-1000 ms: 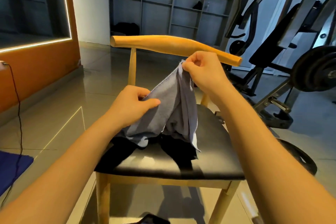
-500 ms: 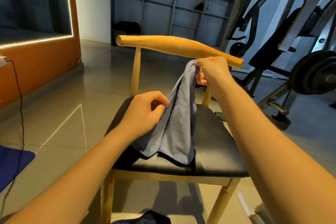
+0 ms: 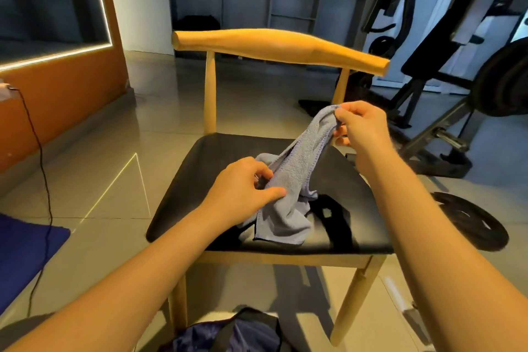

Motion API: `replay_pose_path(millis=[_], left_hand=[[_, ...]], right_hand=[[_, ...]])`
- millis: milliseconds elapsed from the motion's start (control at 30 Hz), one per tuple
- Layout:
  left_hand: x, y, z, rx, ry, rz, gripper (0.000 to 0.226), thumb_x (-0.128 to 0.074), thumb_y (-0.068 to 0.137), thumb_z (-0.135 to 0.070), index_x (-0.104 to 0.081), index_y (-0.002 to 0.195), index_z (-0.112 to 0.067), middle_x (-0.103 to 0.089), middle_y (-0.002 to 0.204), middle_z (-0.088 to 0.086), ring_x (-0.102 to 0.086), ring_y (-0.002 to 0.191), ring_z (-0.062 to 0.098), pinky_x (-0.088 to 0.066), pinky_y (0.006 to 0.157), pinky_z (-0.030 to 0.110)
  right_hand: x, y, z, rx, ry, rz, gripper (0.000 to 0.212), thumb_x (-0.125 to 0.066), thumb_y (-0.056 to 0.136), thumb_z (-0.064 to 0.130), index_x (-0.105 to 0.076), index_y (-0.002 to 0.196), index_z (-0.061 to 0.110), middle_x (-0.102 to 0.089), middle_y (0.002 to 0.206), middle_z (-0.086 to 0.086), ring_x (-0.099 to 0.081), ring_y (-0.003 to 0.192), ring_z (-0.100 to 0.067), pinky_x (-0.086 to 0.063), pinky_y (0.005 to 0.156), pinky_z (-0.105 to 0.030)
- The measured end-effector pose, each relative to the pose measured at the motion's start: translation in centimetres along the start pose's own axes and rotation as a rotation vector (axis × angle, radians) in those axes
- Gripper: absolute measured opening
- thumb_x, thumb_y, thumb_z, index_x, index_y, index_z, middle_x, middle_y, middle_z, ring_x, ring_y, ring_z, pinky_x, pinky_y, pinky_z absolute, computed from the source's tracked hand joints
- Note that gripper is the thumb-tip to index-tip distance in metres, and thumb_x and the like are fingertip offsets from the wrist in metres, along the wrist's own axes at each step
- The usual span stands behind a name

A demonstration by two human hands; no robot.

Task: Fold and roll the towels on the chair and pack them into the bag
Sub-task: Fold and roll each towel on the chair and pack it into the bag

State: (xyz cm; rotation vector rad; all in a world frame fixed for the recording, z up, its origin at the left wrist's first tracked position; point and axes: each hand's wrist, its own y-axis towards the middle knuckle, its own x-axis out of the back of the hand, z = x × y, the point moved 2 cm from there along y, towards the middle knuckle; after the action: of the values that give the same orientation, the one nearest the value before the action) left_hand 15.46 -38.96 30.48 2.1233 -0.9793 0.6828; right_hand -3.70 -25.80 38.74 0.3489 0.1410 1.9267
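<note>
Right hand (image 3: 360,129) pinches the grey-blue towel (image 3: 291,180) by a top corner, raised over the right rear of the chair (image 3: 211,168) seat. Left hand (image 3: 243,193) grips its middle, thumb on top. Lower end is heaped at seat front-centre, stitched hem just inside the front edge. Black seat shows left and behind. Bag (image 3: 228,334) on the floor below the front rail. Weight plate (image 3: 471,223) lies right of the chair.

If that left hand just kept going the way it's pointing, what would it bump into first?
The blue-grey towel: the left hand grips it over the chair seat. Beyond that, probably the right hand pinching the towel's upper end, though depth is unclear.
</note>
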Motion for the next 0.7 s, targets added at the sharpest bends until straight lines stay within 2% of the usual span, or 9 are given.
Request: replay_pose_path(millis=[100, 233, 367, 533, 600, 700], left_hand=[[-0.4, -0.1, 0.2, 0.041, 0.019, 0.010, 0.024, -0.083, 0.075, -0.049, -0.071, 0.077, -0.028, -0.059, 0.085, -0.012, -0.056, 0.076, 0.006, -0.045, 0.069, 0.029], [-0.4, -0.2, 0.3, 0.071, 0.038, 0.050, 0.025, -0.084, 0.077, -0.044, -0.070, 0.066, -0.025, -0.064, 0.076, -0.008, -0.060, 0.072, 0.012, -0.054, 0.071, 0.037], [-0.7, -0.6, 0.0, 0.068, 0.126, 0.076, 0.034, -0.081, 0.078, -0.049, -0.070, 0.061, -0.022, -0.068, 0.074, -0.001, -0.063, 0.068, 0.015, -0.056, 0.071, 0.040], [-1.5, -1.9, -0.5, 0.013, 0.278, 0.009, 0.033, -0.081, 0.075, -0.056, -0.076, 0.070, -0.024, -0.065, 0.080, -0.008, -0.060, 0.081, 0.014, -0.055, 0.078, 0.040], [-1.9, -2.6, -0.6, 0.003, 0.331, -0.066, 0.029, -0.081, 0.075, -0.056, -0.077, 0.076, -0.028, -0.062, 0.087, -0.011, -0.056, 0.091, 0.016, -0.049, 0.083, 0.039], [-2.3, -3.6, -0.1, 0.001, 0.360, -0.142, 0.025, -0.081, 0.074, -0.056, -0.075, 0.080, -0.033, -0.060, 0.095, -0.010, -0.053, 0.095, 0.016, -0.041, 0.084, 0.036]], right_hand=[[0.4, 0.5, -1.2, -0.028, 0.031, -0.011, 0.019, -0.056, 0.096, 0.007, -0.070, 0.109, 0.004, -0.069, 0.091, -0.015, -0.058, 0.060, -0.015, -0.053, 0.054, -0.026], [0.8, 0.7, -1.6, -0.025, 0.045, -0.025, 0.019, -0.056, 0.096, 0.006, -0.070, 0.108, 0.004, -0.069, 0.092, -0.014, -0.057, 0.060, -0.015, -0.050, 0.051, -0.024], [1.5, 0.6, -2.4, -0.032, 0.039, -0.042, 0.021, -0.054, 0.097, 0.006, -0.070, 0.110, 0.005, -0.070, 0.093, -0.012, -0.057, 0.062, -0.013, -0.049, 0.050, -0.020], [2.1, 0.5, -3.2, -0.055, 0.070, -0.074, 0.018, -0.054, 0.098, 0.005, -0.070, 0.106, 0.008, -0.071, 0.093, -0.011, -0.059, 0.061, -0.012, -0.052, 0.052, -0.021], [2.3, 0.4, -3.4, -0.067, 0.097, -0.087, 0.017, -0.054, 0.097, 0.003, -0.068, 0.100, 0.010, -0.071, 0.090, -0.012, -0.062, 0.063, -0.014, -0.056, 0.056, -0.023], [2.3, 0.4, -3.7, -0.090, 0.118, -0.103, 0.018, -0.054, 0.098, 0.003, -0.066, 0.092, 0.014, -0.071, 0.087, -0.011, -0.067, 0.068, -0.017, -0.061, 0.063, -0.027]])
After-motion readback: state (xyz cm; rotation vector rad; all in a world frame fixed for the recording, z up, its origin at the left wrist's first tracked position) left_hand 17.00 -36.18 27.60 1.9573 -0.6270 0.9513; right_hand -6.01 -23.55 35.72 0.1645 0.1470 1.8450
